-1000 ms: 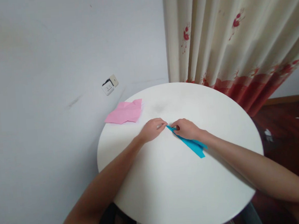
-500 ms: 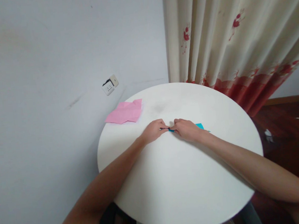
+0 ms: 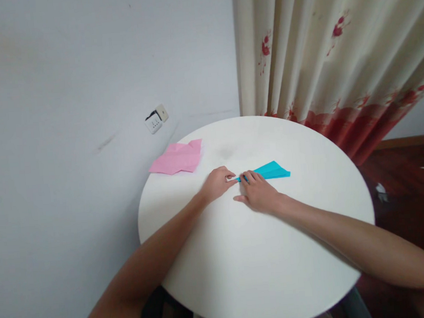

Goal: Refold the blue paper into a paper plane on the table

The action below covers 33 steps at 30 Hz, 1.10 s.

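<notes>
- Pink paper (image 3: 177, 158): creased, lies at the far left edge of the white round table (image 3: 242, 259).
- Left hand (image 3: 217, 184): thumb and forefinger at the narrow tip of the blue folded paper (image 3: 271, 171); cannot tell if they pinch it.
- Right hand (image 3: 257, 190): fingers laid flat over the paper's narrow part, thumb spread away toward the person.
- Blue folded paper: on the table, right of mid; long axis roughly left-right, slightly angled away; tip points left, wide end flares right.
</notes>
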Each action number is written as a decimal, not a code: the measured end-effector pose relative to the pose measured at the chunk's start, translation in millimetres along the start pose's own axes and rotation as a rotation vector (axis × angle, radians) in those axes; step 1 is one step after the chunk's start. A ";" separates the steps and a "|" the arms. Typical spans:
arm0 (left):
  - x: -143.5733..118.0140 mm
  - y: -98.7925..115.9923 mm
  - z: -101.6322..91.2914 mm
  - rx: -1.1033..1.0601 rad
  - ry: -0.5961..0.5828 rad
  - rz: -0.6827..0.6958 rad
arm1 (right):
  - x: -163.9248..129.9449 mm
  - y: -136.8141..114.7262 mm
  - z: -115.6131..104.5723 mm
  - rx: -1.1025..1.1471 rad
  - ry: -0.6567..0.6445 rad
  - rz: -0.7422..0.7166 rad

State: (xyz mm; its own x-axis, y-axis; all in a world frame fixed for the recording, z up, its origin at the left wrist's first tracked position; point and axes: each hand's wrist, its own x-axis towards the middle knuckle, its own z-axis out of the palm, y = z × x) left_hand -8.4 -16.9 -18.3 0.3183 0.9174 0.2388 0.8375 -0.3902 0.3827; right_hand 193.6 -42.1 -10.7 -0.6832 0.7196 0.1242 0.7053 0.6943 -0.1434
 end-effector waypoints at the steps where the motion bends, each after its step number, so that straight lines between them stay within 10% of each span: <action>1: -0.3 -0.1 0.1 0.004 0.003 0.005 | 1.7 1.3 3.2 0.008 -0.011 0.007; 8: -3.7 0.2 1.1 0.095 -0.043 0.121 | 15.1 15.1 14.3 0.054 -0.088 0.024; 17: -14.7 0.5 4.1 0.191 -0.373 0.173 | 27.0 37.1 18.1 0.101 -0.025 0.040; 33: -16.7 1.6 1.0 0.241 -0.424 0.154 | 30.2 56.1 18.5 0.026 -0.050 0.396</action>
State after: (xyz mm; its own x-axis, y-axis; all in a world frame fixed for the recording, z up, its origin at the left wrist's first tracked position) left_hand -12.0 -32.8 -22.6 0.5566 0.8212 -0.1256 0.8293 -0.5401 0.1433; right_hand 209.0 18.4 -33.1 -0.3681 0.9298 0.0065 0.9114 0.3622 -0.1951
